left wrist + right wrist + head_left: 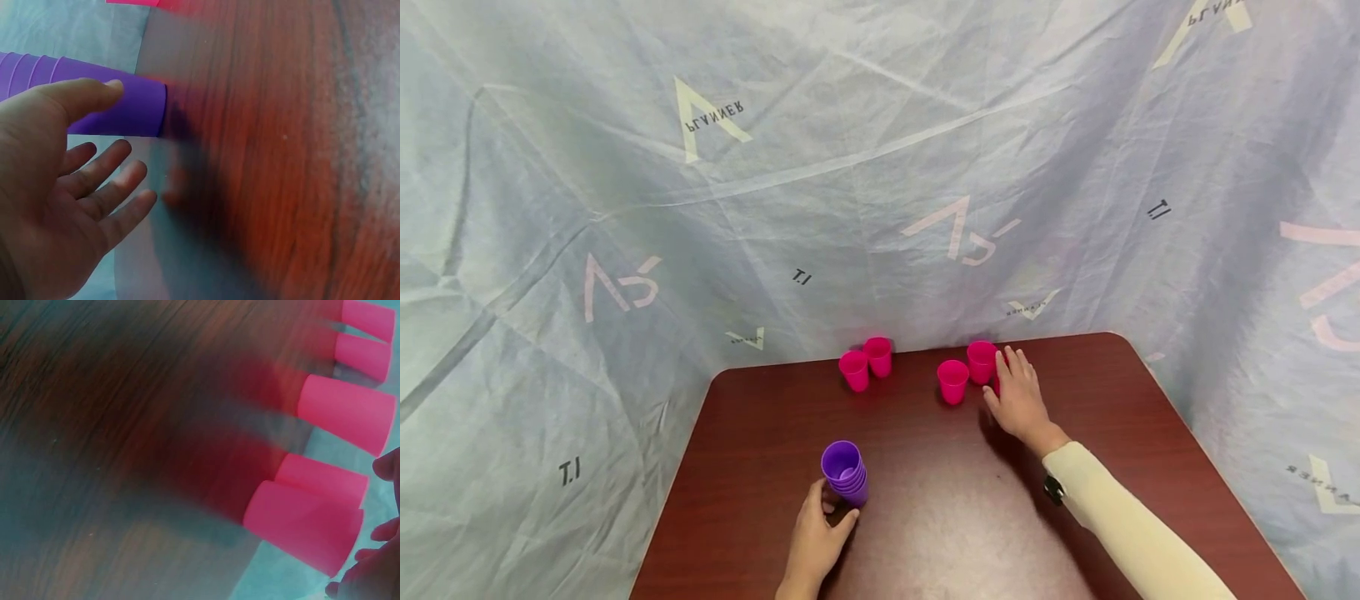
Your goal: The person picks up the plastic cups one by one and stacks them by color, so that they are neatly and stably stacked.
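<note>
A stack of nested purple cups (844,473) stands upright on the table, rims up. My left hand (817,533) is beside it, thumb and forefinger apart on the near side. In the left wrist view the thumb (94,97) crosses in front of the purple stack (134,112), while the other fingers are spread below; contact cannot be told. Farther back, my right hand (1021,400) has its fingers extended next to a pink cup (982,363), largely covering another pink cup. The right wrist view shows that hand's fingertips (384,531) near the rim of the closest pink cup (306,528).
One more pink cup (953,383) stands just left of the right hand's cups. A pair of pink cups (853,372) stands side by side near the back edge of the brown table (925,492). A grey printed cloth (850,167) hangs behind and around the table.
</note>
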`<control>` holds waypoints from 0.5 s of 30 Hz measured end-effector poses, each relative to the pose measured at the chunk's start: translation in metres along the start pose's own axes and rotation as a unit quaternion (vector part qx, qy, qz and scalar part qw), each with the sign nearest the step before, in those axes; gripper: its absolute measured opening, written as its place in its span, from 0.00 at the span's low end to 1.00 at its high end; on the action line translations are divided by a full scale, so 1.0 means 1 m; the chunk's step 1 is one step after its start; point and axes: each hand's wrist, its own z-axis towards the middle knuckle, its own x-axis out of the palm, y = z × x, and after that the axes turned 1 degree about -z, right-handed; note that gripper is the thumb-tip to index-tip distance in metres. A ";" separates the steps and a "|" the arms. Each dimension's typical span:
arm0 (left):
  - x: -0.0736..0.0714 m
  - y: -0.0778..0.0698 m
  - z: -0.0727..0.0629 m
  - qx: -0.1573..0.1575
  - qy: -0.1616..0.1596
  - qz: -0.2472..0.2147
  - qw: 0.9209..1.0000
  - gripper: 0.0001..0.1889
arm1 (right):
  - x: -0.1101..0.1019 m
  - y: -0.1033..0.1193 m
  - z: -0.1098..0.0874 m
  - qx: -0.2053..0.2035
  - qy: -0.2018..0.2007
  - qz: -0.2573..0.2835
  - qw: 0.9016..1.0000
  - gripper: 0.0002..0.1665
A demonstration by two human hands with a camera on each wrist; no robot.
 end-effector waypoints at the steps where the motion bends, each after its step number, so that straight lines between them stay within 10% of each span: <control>1: -0.001 -0.001 -0.001 -0.001 -0.001 0.005 1.000 0.35 | 0.001 -0.002 0.001 0.002 0.007 -0.004 1.000 0.46; 15: 0.004 -0.007 -0.018 0.063 0.020 0.052 0.996 0.13 | 0.009 -0.014 0.005 0.002 0.023 -0.024 0.999 0.37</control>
